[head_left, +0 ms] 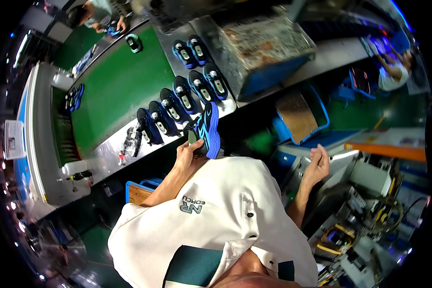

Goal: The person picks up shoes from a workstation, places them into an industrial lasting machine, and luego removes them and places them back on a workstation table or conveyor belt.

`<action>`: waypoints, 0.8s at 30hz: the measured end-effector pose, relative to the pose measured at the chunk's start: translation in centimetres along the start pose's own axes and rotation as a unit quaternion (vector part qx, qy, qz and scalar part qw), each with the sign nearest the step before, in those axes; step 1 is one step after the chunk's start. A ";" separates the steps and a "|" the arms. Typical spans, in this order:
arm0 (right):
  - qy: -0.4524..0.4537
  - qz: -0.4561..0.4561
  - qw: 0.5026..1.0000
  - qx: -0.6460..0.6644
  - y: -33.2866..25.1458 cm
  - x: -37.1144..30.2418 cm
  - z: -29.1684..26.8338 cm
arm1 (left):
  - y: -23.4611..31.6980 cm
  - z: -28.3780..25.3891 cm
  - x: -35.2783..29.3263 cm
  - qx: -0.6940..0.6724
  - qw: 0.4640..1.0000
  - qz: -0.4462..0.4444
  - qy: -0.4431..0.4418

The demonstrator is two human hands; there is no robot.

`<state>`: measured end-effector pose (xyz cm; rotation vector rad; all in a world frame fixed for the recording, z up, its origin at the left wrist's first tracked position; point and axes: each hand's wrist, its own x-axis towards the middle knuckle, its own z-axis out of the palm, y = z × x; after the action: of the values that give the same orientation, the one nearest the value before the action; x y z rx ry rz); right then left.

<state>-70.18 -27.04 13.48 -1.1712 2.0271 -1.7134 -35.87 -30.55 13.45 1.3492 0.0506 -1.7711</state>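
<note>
My left hand [188, 154] is closed on a black and blue sports shoe [209, 132] with a wavy violet-blue sole. The shoe is tipped on its side in front of my chest, close to the bench edge. Away to the right, my right hand [318, 164] is raised beside the machinery with its fingers loosely bent and apart, and I see nothing in it. Several similar shoes [183, 93] stand in a slanting row along the metal bench edge [105, 161], just beyond the held shoe. Two more shoes [189, 51] sit farther back.
Left of the row runs a green conveyor belt [115, 81], with one shoe [134, 43] at its far end and a co-worker [98, 17] handling another. A worn metal box [269, 48] stands beyond. Right are a chair [300, 117], an orange bar [386, 150] and machinery [341, 235].
</note>
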 end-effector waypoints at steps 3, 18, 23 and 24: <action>-0.122 -0.297 0.946 0.035 -12.8 3.2 6.6 | 1.3 -1.8 3.1 -0.124 0.992 0.032 -0.004; -0.351 -0.393 0.813 0.248 -29.1 1.4 23.2 | 18.0 -3.4 23.3 0.024 0.969 0.189 0.160; -0.339 -0.492 0.774 0.211 -27.9 8.0 27.0 | 21.4 -4.1 38.2 0.359 0.815 0.312 0.330; -0.323 -0.509 0.783 0.153 -28.7 9.7 27.8 | 21.6 -1.7 37.6 0.441 0.760 0.322 0.352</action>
<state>-46.86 -53.55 34.69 -2.5037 0.6299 -1.4864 -21.20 -65.72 -7.39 2.2764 -0.8388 -0.5725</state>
